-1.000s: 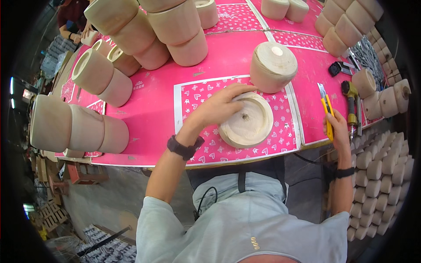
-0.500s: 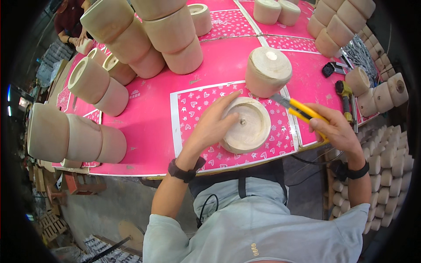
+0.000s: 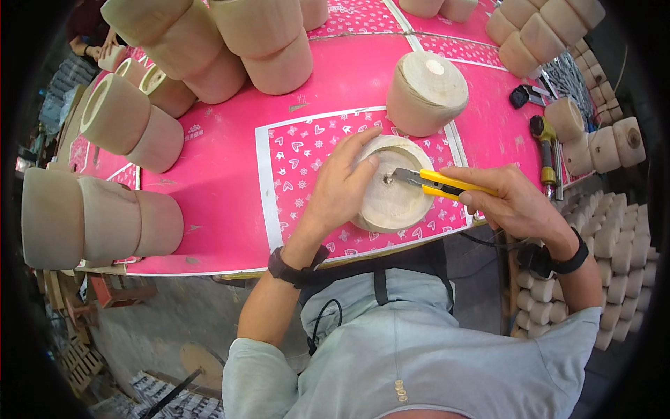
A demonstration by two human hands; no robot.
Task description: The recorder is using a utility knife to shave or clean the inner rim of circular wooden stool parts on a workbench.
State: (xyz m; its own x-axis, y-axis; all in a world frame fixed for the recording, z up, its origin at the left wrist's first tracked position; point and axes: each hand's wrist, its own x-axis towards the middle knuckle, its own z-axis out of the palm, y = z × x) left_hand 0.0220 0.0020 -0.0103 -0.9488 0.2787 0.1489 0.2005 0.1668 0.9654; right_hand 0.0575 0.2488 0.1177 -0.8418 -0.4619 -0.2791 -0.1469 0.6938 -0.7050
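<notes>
A round, pale wooden block with a hollowed top (image 3: 400,209) lies on a pink patterned sheet (image 3: 293,185) at the near edge of the table. My left hand (image 3: 340,183) grips its left side, thumb over the rim into the hollow and fingers along the outside. In my right hand (image 3: 513,202) is a yellow-and-black utility knife (image 3: 440,183). Its blade reaches over the rim, with the tip at the small hole in the hollow's floor. Just beyond stands another wooden block (image 3: 427,98), flat side up, with a pale round spot on top.
Stacked wooden blocks (image 3: 105,220) line the left, and taller stacks (image 3: 262,49) rise farther back. On the right lie a yellow-and-black power tool (image 3: 544,150) and a tape measure (image 3: 520,96). Many blocks are piled (image 3: 607,258) below the table. Another person's hands (image 3: 108,49) show at far left.
My right hand has brought the knife left and down, from beside the block into its hollow. My left hand keeps its grip on the block. The view has shifted slightly.
</notes>
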